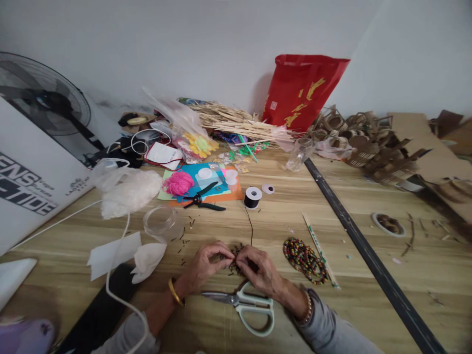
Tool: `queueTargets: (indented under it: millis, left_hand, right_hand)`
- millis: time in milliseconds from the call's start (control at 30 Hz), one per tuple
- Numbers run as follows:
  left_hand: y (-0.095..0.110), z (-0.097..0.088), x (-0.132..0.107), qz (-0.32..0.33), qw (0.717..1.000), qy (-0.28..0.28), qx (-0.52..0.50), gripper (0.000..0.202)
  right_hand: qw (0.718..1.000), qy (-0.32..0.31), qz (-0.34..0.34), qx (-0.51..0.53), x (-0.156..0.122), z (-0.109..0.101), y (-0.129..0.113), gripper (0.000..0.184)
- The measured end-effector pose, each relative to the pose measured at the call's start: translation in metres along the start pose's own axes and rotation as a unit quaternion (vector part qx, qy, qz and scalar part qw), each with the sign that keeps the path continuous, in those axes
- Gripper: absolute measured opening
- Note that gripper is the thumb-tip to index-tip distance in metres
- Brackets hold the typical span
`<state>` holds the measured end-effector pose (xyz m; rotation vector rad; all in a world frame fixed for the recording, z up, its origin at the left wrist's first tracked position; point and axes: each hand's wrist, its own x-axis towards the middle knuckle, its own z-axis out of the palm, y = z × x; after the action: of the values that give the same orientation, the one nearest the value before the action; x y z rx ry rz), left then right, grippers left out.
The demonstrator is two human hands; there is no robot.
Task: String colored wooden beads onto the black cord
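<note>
Over a small pile of dark beads [233, 268] my two hands meet, fingertips almost touching. My left hand [210, 260] is closed in a pinch on something too small to make out. A thin black cord [252, 227] runs down from a white-rimmed spool [252, 197] to my right hand [260, 268], whose thumb and finger are pinched on it; the cord's end is hidden. Just below the hands lie scissors [254, 307] with pale green handles. To the right sits a coil of multicoloured bead strings [304, 260].
Black-handled pliers [202, 199] and pink yarn [179, 183] rest on coloured sheets. A clear round container [161, 222] stands at left near a bag of white pieces [129, 191]. Thin sticks [319, 248] lie right of the beads. A dark strip [365, 246] crosses the table. A white cable [110, 280] hangs in front.
</note>
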<state>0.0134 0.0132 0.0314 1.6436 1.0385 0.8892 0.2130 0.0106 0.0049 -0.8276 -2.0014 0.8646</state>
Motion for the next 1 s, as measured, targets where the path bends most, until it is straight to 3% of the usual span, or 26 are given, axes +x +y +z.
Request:
queueTargets:
  millis: [767,1000]
  left_hand:
    - [-0.0019,0.0008,0.0004,-0.012,1.0,-0.013,-0.005,0.014]
    - [-0.0038,0.0019,-0.0013,-0.054,0.998,-0.009,-0.011,0.011]
  right_hand:
    - [1.0,0.003,-0.015,-0.009,-0.0004,0.0016,0.0016,0.024]
    - [1.0,0.005,-0.013,0.01,-0.0004,0.0009,-0.0013,0.019]
